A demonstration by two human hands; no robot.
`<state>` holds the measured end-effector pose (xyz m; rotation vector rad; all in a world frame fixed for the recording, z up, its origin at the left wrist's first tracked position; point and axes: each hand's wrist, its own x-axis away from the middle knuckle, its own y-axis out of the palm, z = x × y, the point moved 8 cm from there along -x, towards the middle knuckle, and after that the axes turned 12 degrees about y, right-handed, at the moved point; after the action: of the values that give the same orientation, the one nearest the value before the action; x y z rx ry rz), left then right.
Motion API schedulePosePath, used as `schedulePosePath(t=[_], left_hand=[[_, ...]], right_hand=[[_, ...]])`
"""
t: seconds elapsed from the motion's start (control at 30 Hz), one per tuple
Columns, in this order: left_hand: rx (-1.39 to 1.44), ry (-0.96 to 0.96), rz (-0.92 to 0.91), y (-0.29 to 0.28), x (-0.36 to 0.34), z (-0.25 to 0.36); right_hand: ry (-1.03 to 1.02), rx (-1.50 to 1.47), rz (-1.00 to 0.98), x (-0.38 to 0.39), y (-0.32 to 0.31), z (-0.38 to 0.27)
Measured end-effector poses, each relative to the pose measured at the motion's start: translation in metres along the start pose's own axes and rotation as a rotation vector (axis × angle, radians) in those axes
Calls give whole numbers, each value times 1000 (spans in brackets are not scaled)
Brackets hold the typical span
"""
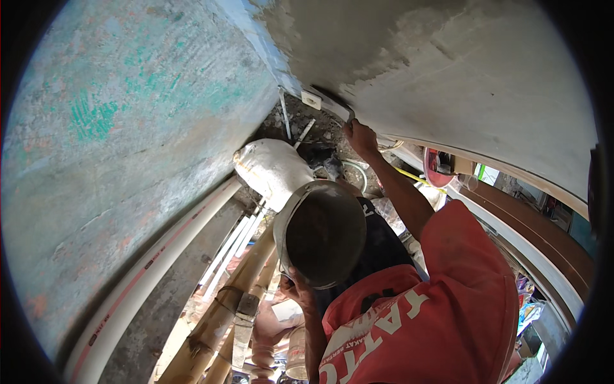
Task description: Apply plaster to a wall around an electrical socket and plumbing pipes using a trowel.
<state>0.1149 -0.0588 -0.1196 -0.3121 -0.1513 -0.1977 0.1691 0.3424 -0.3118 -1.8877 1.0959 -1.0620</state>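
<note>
Raised toward the wall ahead, my right hand (362, 139) is closed around the handle of a trowel (330, 96). Its dark, narrow blade lies along the lower part of the wall, just right of a white socket box (311, 100). My left hand (298, 289) grips the near left side of a round grey bucket (325, 233), held in front of my body. The bucket's inside is dark, so I cannot tell how much it contains. Wet grey plaster (345, 38) covers the upper part of the wall, with a ragged edge against paler, drier surface.
A white sack (272, 169) sits in the corner. At left, a thick white pipe (137, 291) runs along the blue-green wall (128, 141). Bamboo poles (217, 313) and thin white pipes (233, 246) lean below. Rubble (329, 131) lies at the wall's foot; a red-framed mirror-like object (439, 168) is at right.
</note>
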Motion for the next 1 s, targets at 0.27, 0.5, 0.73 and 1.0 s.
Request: schedulePosePath(t=[0.27,0.5,0.73,1.0], left_hand=[[34,57,-78,6,-15,13],[125,109,-43,3,-24,30],[57,95,-39,3,-23,40],[-42,100,-64,0,-19,32]], right_hand=[[-58,-191,132,55,-150,-65],[-143,-314,110,80,-192,-78],[-189,-279,21,4,-46,-58],[-45,-246,165,-2,-54,-20]])
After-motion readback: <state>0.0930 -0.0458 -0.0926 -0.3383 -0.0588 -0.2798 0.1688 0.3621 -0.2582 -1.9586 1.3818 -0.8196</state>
